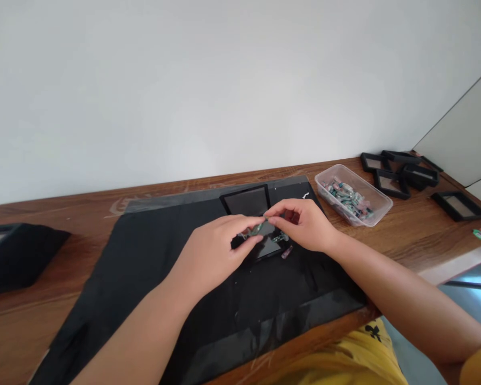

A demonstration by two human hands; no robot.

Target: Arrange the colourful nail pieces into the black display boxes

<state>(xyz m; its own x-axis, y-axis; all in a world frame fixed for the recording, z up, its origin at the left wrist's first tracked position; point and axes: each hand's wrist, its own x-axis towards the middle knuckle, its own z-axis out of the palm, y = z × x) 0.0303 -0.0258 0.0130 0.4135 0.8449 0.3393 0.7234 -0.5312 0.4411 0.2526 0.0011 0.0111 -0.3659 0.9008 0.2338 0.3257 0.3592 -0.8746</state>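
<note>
Over an open black display box (246, 202) both my hands meet. My left hand (220, 243) is closed, with a small green shiny piece (257, 230) between its fingertips. The thumb and forefinger of my right hand (300, 222) pinch together at the upper end of that same piece; the exact contact is too small to make out. Below them, the lower half of the box shows a clear, reflective surface. Another small greenish piece (279, 238) lies on it, partly under my right hand. A pinkish piece (287, 252) rests just beside the box edge.
A clear plastic tub (379, 211) with many small green and pink pieces stands at right. Several black frame boxes (390, 183) lie behind it. More black boxes (27, 251) are stacked at far left. A black mat (144, 267) covers the wooden table (417, 240).
</note>
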